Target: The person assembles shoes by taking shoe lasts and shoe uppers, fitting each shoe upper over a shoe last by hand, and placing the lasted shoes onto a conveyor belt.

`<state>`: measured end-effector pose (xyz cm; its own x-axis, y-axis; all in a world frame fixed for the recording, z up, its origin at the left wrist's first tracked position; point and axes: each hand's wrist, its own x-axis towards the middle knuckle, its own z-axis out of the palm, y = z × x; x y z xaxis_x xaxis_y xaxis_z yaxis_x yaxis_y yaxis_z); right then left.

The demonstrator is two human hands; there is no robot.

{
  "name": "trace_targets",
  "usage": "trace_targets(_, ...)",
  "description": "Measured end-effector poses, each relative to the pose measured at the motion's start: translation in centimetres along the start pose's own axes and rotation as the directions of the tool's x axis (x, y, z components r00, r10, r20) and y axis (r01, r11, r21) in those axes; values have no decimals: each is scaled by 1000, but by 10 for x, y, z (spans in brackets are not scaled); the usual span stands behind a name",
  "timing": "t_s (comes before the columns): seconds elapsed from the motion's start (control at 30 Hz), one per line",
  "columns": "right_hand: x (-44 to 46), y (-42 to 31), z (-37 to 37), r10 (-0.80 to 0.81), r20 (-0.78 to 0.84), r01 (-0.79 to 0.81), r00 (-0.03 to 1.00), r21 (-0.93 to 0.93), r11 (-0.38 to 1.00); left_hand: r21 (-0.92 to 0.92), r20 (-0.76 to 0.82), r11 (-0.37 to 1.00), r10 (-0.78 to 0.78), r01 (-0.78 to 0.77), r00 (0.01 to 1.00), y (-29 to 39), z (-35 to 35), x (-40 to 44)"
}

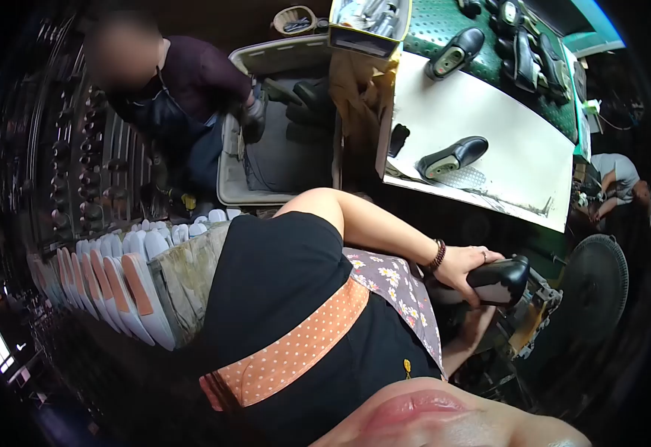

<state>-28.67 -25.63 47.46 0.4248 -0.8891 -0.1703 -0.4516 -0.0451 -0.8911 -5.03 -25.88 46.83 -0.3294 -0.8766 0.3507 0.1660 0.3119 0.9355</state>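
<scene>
Clearly, the left hand (pixel 468 270) grasps a glossy black shoe (pixel 504 281), thumb apart from the fingers; the right hand (pixel 486 316) is mostly hidden beneath, so I cannot tell its grip. Handling it well probably calls for steady support from both sides and light fingertips on that shine. The shoe is at right, just beside a metal machine (pixel 540 322); farther off, another black shoe (pixel 453 158) rests on a white tabletop (pixel 523 145).

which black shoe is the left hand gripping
The glossy black shoe just past the beaded bracelet: the left hand clasps it, while shoes on the white board and green mat lie untouched.
</scene>
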Motion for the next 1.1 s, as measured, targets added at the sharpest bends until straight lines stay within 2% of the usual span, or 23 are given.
trace_targets(0.03, -2, 1, 13, 44, -76, -49, 996, -72, 996, 132, -146, 990, -22, 41, 989, -21, 25, 3)
trace_targets(0.1, -11, 15, 43, 172, -237, -149, 956, 111, 983, -112, -160, 973, -216, 200, 963, -31, 36, 15)
trace_targets(0.13, -17, 21, 53, 225, -296, -165, 928, 213, 963, -66, -176, 973, -228, 220, 957, -33, 43, 20)
trace_targets(0.17, -22, 26, 61, 269, -351, -169, 897, 292, 941, -464, -78, 851, -316, 246, 945, -46, 53, 27)
trace_targets(0.23, -32, 31, 67, 356, -445, -169, 822, 406, 898, -489, 62, 793, -382, 362, 922, -67, 72, 36)
trace_targets(0.33, -36, 36, 58, 431, -556, -134, 710, 494, 859, -72, 56, 852, -516, 519, 855, -98, 114, 61)
trace_targets(0.4, -38, 41, 39, 476, -588, -88, 654, 565, 820, -46, 190, 839, -525, 542, 829, -104, 138, 88)
trace_targets(0.47, -39, 63, 19, 501, -556, 32, 664, 690, 723, -76, 315, 866, -450, 495, 836, -103, 158, 111)
trace_targets(0.5, -38, 81, 9, 510, -527, 107, 680, 759, 642, 21, 237, 888, -451, 459, 861, -112, 173, 120)
trace_targets(0.53, -45, 114, -7, 508, -523, 20, 685, 711, 703, 124, 229, 896, -443, 425, 867, -111, 177, 128)
trace_targets(0.57, -59, 158, -18, 551, -621, -75, 557, 623, 778, 90, 293, 866, -495, 492, 818, -108, 179, 135)
trace_targets(0.6, -67, 184, -22, 512, -529, -8, 677, 690, 724, 69, 283, 859, -505, 508, 815, -114, 181, 138)
trace_targets(0.63, -49, 153, -16, 570, -530, 20, 628, 744, 668, 121, 234, 882, -472, 456, 850, -158, 202, 148)
trace_targets(0.67, -30, 118, -10, 626, -527, 58, 575, 789, 611, 112, 253, 904, -428, 413, 867, -157, 195, 147)
trace_targets(0.7, -31, 136, -10, 578, -520, 120, 628, 799, 589, 202, 215, 913, -394, 354, 894, -182, 209, 144)
trace_targets(0.73, -24, 134, -9, 595, -491, 111, 636, 821, 560, 195, 238, 915, -394, 354, 888, -197, 211, 139)
trace_targets(0.77, -29, 132, -3, 627, -444, 75, 640, 849, 523, 111, 265, 923, -384, 367, 885, -187, 199, 137)
trace_targets(0.83, -39, 157, 10, 638, -482, 92, 601, 834, 543, 39, 273, 917, -391, 396, 879, -174, 193, 130)
trace_targets(0.9, -41, 169, 6, 656, -478, 67, 584, 834, 548, 92, 259, 936, -351, 339, 900, -165, 191, 129)
trace_targets(0.97, -38, 155, -1, 654, -487, 44, 579, 820, 571, 40, 268, 903, -421, 427, 866, -168, 192, 137)
trace_targets(1.0, -36, 156, -8, 654, -443, 30, 613, 840, 542, 162, 242, 885, -465, 437, 852, -171, 194, 142)
trace_targets(1.03, -33, 149, -15, 667, -458, 5, 588, 826, 563, 281, 214, 850, -507, 445, 835, -174, 197, 146)
trace_targets(1.1, -33, 146, -29, 631, -386, 78, 673, 886, 458, 337, 298, 780, -620, 528, 726, -151, 194, 166)
